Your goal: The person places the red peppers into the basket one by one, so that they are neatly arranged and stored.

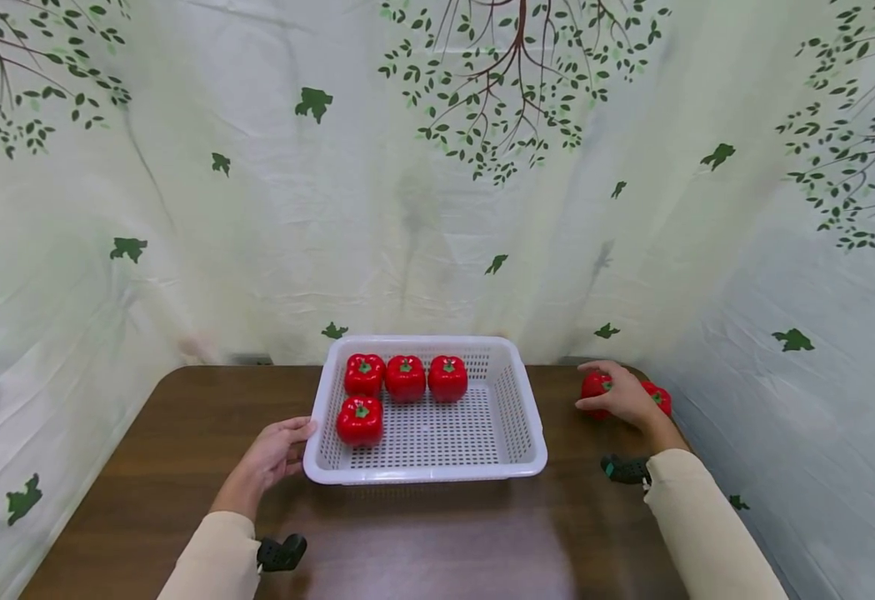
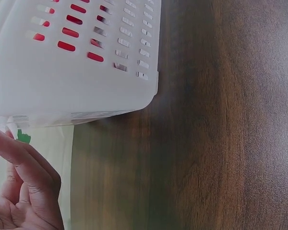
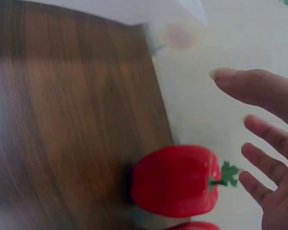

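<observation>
A white perforated plastic basket (image 1: 445,475) stands at the table's middle, holding several red bell peppers (image 1: 405,380) toward its left and back. My left hand (image 1: 276,454) pinches the basket's left rim; in the left wrist view that hand (image 2: 26,184) is beside the basket wall (image 2: 77,88), its grip partly cut off by the frame. At the table's far right, my right hand (image 1: 625,396) reaches over a red bell pepper (image 1: 593,385). From the right wrist, its fingers (image 3: 266,160) look spread and apart from the pepper (image 3: 175,181) with its green stem.
Another red bell pepper (image 1: 658,397) sits at the right, partly behind the right wrist. The brown wooden table (image 1: 437,542) ends at a pale leaf-printed curtain (image 1: 407,208) at the back and sides.
</observation>
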Action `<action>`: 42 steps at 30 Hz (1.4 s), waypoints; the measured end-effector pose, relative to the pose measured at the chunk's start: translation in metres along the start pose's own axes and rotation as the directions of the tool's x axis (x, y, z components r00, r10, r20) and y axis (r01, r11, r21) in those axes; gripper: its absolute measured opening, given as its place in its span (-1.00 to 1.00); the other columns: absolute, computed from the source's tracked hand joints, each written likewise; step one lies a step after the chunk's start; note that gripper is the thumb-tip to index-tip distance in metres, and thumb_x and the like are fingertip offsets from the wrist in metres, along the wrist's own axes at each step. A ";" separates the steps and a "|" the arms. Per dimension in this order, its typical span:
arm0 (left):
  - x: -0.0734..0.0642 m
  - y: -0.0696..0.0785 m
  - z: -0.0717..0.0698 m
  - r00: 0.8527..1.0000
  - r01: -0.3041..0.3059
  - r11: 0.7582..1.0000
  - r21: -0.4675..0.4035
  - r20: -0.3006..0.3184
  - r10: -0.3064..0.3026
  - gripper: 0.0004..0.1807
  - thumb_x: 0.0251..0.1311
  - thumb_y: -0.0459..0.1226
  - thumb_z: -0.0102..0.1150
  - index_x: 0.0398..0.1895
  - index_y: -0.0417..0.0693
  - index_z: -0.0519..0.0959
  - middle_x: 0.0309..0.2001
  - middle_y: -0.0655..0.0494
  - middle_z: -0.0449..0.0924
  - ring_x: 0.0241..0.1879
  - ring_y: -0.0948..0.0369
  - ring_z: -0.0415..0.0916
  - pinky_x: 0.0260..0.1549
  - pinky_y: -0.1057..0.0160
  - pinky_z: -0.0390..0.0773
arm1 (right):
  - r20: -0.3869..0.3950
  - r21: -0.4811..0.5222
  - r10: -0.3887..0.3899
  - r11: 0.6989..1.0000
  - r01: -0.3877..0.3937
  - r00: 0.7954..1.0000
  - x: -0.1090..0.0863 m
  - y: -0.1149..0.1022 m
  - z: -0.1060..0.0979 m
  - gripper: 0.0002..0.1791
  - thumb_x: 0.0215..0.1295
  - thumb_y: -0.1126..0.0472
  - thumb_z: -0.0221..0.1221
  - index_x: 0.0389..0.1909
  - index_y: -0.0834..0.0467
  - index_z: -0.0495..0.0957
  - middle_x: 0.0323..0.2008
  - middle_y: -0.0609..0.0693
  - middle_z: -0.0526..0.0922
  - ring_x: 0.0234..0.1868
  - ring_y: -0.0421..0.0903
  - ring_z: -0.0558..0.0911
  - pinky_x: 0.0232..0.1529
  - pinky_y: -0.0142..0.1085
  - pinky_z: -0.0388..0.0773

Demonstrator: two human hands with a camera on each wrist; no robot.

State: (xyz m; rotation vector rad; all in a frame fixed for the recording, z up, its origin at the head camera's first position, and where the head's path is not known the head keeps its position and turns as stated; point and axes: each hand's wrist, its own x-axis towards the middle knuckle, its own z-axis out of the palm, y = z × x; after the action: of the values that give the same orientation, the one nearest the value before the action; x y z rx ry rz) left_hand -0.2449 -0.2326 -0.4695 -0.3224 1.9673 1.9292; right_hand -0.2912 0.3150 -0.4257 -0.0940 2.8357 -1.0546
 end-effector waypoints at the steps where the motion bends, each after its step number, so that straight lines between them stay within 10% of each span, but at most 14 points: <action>1: 0.000 0.000 0.000 1.000 0.001 1.000 -0.001 0.000 -0.001 -0.41 0.35 -0.08 0.09 0.29 -0.30 0.33 -0.05 -0.01 0.59 -0.18 0.11 0.61 -0.18 0.13 0.62 | -0.003 0.000 0.018 1.000 -0.018 1.000 0.001 0.002 -0.001 -0.17 0.01 0.10 0.45 0.29 0.21 0.30 0.31 0.34 0.23 0.28 0.36 0.21 0.09 0.23 0.41; 18: -0.001 0.000 0.000 1.000 0.009 1.000 0.006 -0.013 -0.009 -0.45 0.35 -0.11 0.10 0.26 -0.30 0.37 -0.08 0.02 0.60 -0.21 0.14 0.60 -0.21 0.17 0.62 | 0.023 0.045 0.177 0.983 -0.178 0.984 0.018 0.021 -0.001 -0.02 0.00 0.23 0.44 0.40 0.23 0.10 0.36 0.38 0.10 0.31 0.40 0.12 0.05 0.24 0.44; 42: -0.001 0.002 0.000 1.000 0.013 1.000 0.018 -0.016 -0.013 -0.43 0.34 -0.08 0.11 0.26 -0.29 0.37 -0.02 -0.03 0.59 -0.16 0.12 0.61 -0.16 0.13 0.62 | 0.037 -0.087 0.134 0.988 -0.130 0.990 0.033 0.037 0.007 -0.14 -0.04 0.38 0.40 0.32 0.36 0.22 0.29 0.44 0.14 0.25 0.41 0.16 0.08 0.25 0.40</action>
State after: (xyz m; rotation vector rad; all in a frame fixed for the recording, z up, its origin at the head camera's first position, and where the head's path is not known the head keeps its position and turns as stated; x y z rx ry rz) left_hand -0.2446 -0.2326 -0.4672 -0.3459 1.9863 1.9059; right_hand -0.3236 0.3350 -0.4581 0.0628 2.8036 -0.8958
